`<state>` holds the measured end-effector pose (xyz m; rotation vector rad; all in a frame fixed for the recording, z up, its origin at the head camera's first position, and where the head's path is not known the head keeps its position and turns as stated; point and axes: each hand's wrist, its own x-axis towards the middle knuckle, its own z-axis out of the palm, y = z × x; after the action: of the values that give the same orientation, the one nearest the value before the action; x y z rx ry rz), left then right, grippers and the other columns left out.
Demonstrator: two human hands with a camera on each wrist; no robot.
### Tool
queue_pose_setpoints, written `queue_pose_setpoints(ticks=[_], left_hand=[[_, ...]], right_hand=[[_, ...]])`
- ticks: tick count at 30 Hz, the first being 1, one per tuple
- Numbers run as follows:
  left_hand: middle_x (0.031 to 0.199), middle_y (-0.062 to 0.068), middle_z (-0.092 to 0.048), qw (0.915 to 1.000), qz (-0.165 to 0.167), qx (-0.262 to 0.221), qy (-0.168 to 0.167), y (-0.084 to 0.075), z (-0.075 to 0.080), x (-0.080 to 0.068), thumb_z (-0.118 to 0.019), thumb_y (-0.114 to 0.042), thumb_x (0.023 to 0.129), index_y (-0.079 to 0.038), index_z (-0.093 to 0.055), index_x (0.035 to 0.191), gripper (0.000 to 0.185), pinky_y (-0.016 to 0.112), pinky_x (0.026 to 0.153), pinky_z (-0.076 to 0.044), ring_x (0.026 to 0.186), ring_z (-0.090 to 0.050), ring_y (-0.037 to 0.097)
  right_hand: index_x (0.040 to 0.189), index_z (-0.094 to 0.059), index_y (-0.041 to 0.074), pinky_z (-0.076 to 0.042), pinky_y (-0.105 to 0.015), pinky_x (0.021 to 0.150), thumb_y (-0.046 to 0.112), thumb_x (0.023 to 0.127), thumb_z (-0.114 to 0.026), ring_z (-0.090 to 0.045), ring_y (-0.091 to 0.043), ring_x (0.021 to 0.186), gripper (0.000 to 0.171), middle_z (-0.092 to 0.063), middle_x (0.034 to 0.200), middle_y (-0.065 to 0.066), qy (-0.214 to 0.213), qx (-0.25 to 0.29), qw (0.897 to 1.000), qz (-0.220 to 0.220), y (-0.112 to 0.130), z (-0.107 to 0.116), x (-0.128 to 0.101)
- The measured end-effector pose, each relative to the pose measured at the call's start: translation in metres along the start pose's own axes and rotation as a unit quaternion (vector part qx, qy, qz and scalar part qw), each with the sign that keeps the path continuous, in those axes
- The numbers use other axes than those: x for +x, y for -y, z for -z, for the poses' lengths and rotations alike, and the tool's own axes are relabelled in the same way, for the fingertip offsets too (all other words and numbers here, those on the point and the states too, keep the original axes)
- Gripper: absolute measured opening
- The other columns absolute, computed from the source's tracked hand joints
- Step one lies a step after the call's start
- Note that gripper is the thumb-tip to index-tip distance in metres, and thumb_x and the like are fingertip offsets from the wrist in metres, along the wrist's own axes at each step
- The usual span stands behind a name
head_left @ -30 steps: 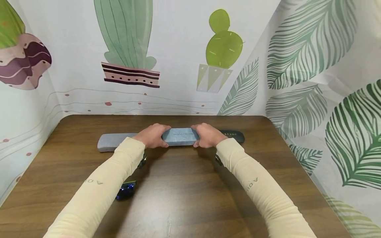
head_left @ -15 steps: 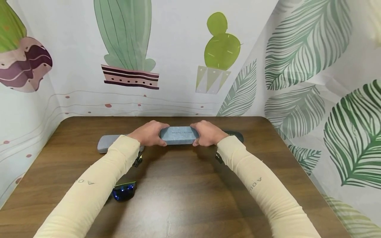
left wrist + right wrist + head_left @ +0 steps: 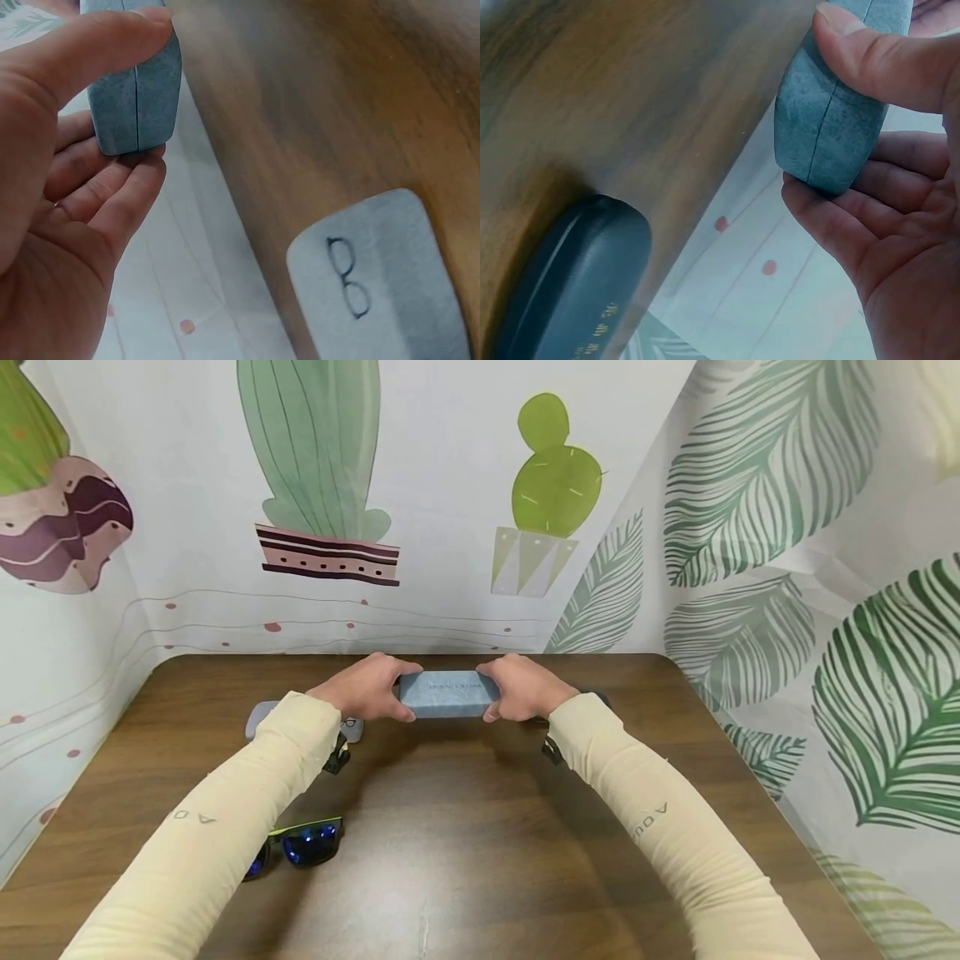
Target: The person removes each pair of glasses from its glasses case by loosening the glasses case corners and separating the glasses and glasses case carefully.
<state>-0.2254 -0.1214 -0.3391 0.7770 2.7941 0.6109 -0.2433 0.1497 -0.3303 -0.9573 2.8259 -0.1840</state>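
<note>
A blue glasses case (image 3: 448, 694) with faint lettering on top is held by its two ends, raised off the table in the head view. My left hand (image 3: 369, 686) grips its left end, thumb on the near side and fingers at the far side. On the right end, my right hand (image 3: 521, 687) grips it the same way. In both wrist views the case's seam shows as a closed line. Behind the left forearm lies a grey glasses case (image 3: 367, 277) with a spectacles drawing. Near the right wrist lies a dark glasses case (image 3: 581, 277) with gold characters.
Sunglasses (image 3: 310, 845) with blue lenses and a yellow-green top edge lie on the wooden table (image 3: 480, 860), partly hidden by the left sleeve. A white cloth (image 3: 450, 527) printed with cacti and leaves hangs behind the table.
Both hands have lifted the blue glasses case slightly and tilted it, and it has shifted a little to the left. More of the sunglasses shows as the left forearm moved left.
</note>
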Motion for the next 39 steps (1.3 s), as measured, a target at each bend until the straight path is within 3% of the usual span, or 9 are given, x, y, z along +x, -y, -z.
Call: queue_pose_setpoints(ticks=[16, 30, 39], left_hand=[[0.119, 0.011, -0.073, 0.9994, -0.026, 0.018, -0.017, -0.005, 0.02, -0.006, -0.089, -0.026, 0.078, -0.003, -0.063, 0.14, 0.071, 0.037, 0.084, -0.051, 0.093, -0.061, 0.02], [0.116, 0.01, -0.074, 0.9994, -0.027, 0.018, -0.014, -0.012, 0.016, -0.017, -0.089, -0.027, 0.078, -0.003, -0.064, 0.138, 0.069, 0.034, 0.081, -0.053, 0.091, -0.063, 0.019], [0.113, 0.009, -0.074, 0.9985, -0.046, 0.025, -0.015, -0.017, 0.012, -0.023, -0.089, -0.028, 0.077, -0.004, -0.067, 0.131, 0.064, 0.034, 0.08, -0.055, 0.09, -0.064, 0.018]], right_hand=[[0.138, -0.063, 0.001, -0.054, -0.04, 0.097, 0.026, 0.079, -0.088, -0.067, -0.025, 0.102, 0.069, -0.073, 0.122, -0.013, -0.013, 0.003, 1.0, 0.01, 0.007, 0.02, -0.005], [0.137, -0.065, 0.0, -0.056, -0.038, 0.093, 0.028, 0.078, -0.089, -0.067, -0.022, 0.096, 0.069, -0.075, 0.118, -0.012, -0.008, -0.009, 1.0, 0.027, 0.013, 0.021, -0.016], [0.122, -0.071, 0.004, -0.054, -0.035, 0.08, 0.028, 0.077, -0.089, -0.064, -0.02, 0.082, 0.055, -0.074, 0.095, -0.003, -0.006, -0.015, 0.999, 0.041, 0.017, 0.019, -0.023]])
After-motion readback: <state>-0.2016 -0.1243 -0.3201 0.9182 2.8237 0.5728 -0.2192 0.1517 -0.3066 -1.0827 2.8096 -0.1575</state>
